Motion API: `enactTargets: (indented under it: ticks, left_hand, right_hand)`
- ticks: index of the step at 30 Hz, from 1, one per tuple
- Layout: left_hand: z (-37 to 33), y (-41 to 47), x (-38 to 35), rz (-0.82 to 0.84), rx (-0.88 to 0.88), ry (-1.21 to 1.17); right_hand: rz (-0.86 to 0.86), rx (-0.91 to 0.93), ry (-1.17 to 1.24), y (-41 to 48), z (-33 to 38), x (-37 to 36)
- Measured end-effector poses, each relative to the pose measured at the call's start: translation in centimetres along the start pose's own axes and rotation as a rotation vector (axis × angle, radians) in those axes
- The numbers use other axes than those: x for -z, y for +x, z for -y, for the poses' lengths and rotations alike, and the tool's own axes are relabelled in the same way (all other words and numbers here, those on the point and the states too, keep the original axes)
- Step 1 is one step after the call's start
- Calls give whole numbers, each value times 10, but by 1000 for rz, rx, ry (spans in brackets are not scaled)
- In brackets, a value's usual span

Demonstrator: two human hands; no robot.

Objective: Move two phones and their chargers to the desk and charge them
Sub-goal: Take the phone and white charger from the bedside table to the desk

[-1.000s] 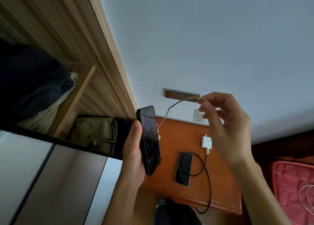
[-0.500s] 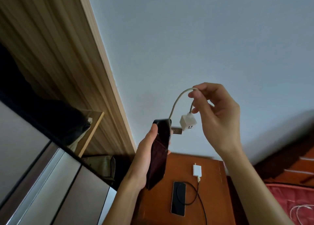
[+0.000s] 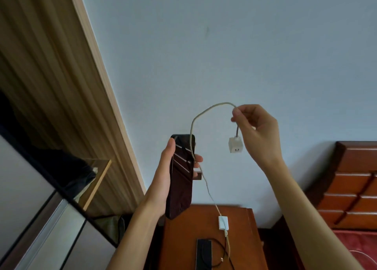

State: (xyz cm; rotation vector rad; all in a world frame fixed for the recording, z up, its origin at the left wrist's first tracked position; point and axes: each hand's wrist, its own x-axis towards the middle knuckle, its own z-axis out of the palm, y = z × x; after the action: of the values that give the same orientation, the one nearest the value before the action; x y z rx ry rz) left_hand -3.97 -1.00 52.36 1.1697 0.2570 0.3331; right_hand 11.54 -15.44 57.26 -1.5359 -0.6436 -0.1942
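The left hand (image 3: pixel 163 180) is closed around a dark phone (image 3: pixel 182 178), holding it upright in the air above the near-left corner of the brown worktop (image 3: pixel 242 247). The thumb lies along the phone's left edge and the fingers (image 3: pixel 197 159) wrap round its right edge. The right hand (image 3: pixel 259 131) is higher up and off to the right of the phone, and its fingers pinch a pale cable (image 3: pixel 204 114). A small white charger cube (image 3: pixel 235 145) hangs from the short end of that cable, just under the pinch and clear of everything. The long end of the cable arcs over to the phone, crosses its face, then drops down toward the worktop. On the worktop lies a second white charger (image 3: pixel 223 222), and below it a second dark phone (image 3: pixel 203 254) lying flat with a black cable (image 3: pixel 221 255) looped beside it. The plain wall (image 3: pixel 224 45) behind the hands is wide and bare, so there is lots of open air around them. A wooden wardrobe edge (image 3: pixel 98 82) runs left of the phone, and a wooden headboard (image 3: pixel 350 180) stands right of the worktop.
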Motion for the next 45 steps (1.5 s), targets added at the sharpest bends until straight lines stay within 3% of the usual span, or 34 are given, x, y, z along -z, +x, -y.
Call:
enactTargets:
  ticks: [11, 23, 28, 37, 45]
  left_hand:
    - [-56, -2, -53, -51, -175, 154]
    - [-76, -18, -137, -111, -277, 2]
    - [-81, -21, -152, -175, -313, 45]
    - [-87, -18, -140, -388, -283, -13]
    - [-92, -34, -85, -494, -311, -101]
  right_hand:
    - [229, -137, 21, -51, -63, 18]
    - [588, -176, 137, -63, -102, 21]
    - [704, -143, -31, -67, -109, 11]
    - [518, -133, -115, -60, -126, 34]
    - [495, -203, 133, -19, -108, 88]
